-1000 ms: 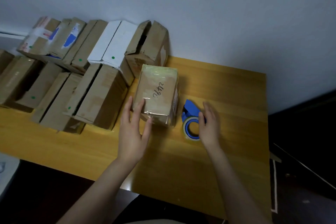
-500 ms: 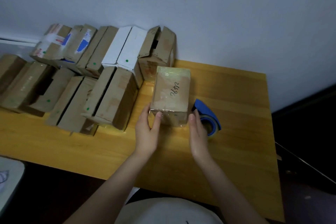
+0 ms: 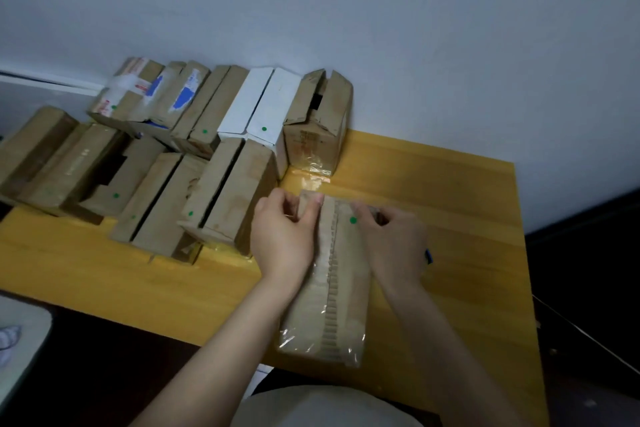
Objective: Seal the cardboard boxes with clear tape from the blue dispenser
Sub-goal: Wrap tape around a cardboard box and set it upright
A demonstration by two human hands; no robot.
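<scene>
A long cardboard box [image 3: 337,291] lies in front of me on the wooden table [image 3: 460,218], its open flap seam facing up and clear tape wrinkled at its near end. My left hand [image 3: 282,236] grips the box's far left corner with curled fingers. My right hand [image 3: 391,239] grips the far right flap near a green dot. Only a sliver of the blue tape dispenser [image 3: 428,256] shows behind my right wrist.
Several cardboard boxes [image 3: 228,194] and a white box [image 3: 263,107] stand packed in rows at the left and along the wall. An upright box with loose flaps [image 3: 317,121] stands just behind my hands. The table's right part is bare wood.
Both hands pulled the box toward me and turned it over, so its open seam faces up. My right hand left the dispenser and now holds the box. The camera moved closer.
</scene>
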